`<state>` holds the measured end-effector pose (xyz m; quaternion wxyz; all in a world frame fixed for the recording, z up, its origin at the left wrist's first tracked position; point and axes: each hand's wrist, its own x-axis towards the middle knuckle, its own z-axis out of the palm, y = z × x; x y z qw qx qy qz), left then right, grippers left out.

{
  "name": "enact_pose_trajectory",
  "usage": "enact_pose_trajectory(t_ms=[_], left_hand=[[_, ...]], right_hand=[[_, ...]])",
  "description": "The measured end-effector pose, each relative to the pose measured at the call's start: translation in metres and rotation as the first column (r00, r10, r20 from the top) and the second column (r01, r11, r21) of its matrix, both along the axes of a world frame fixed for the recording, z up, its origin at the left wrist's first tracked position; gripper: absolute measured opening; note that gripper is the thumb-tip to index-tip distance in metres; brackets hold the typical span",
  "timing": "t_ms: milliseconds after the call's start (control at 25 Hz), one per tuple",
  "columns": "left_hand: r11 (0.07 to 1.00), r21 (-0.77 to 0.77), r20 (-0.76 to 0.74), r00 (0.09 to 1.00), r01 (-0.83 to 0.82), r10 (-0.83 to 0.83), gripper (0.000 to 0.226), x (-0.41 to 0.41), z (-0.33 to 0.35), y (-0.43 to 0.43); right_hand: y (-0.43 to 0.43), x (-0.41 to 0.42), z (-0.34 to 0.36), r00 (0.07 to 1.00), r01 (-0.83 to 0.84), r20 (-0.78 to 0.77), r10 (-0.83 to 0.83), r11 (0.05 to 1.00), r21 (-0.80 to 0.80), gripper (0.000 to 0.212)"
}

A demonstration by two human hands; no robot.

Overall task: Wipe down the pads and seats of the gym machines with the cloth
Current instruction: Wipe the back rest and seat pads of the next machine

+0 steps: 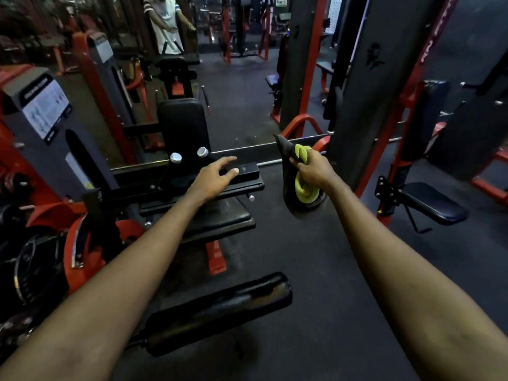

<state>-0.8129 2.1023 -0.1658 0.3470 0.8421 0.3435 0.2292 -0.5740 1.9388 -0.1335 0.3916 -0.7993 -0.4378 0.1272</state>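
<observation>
Placard print seemingly too blurred to read.

Bare forearms, left hand, right hand

Open dark floor runs forward between the left machine's black seat and the tall black upright on the right, narrowed at the near end by a roller pad and closed at the far end by a low dark rail.
</observation>
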Motion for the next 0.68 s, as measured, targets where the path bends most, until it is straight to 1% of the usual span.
enact_pose_trajectory(t_ms=[200, 320, 480, 680], left_hand=[[0.999, 0.04, 0.034, 0.999, -0.03, 0.029, 0.042, 0.056, 0.016, 0.048], [0.997, 0.049, 0.002, 0.998, -0.061, 0.06, 0.043, 0.087, 0.012, 0.074], [0.992, 0.023, -0.006, 0.992, -0.124, 0.125, 0.043, 0.134, 0.006, 0.115], [0.964, 0.007, -0.05, 0.963, -0.264, 0.264, 0.046, 0.184, 0.003, 0.159]], right_hand=[[0.067, 0.054, 0.003, 0.996, -0.085, 0.026, 0.085, 0.996, 0.006, 0.013], [0.103, 0.084, 0.009, 0.992, -0.109, 0.057, 0.109, 0.994, -0.016, 0.014], [0.161, 0.143, 0.009, 0.981, -0.179, 0.064, 0.181, 0.983, -0.028, 0.018], [0.235, 0.213, 0.002, 0.963, -0.259, 0.071, 0.261, 0.965, -0.043, 0.02]])
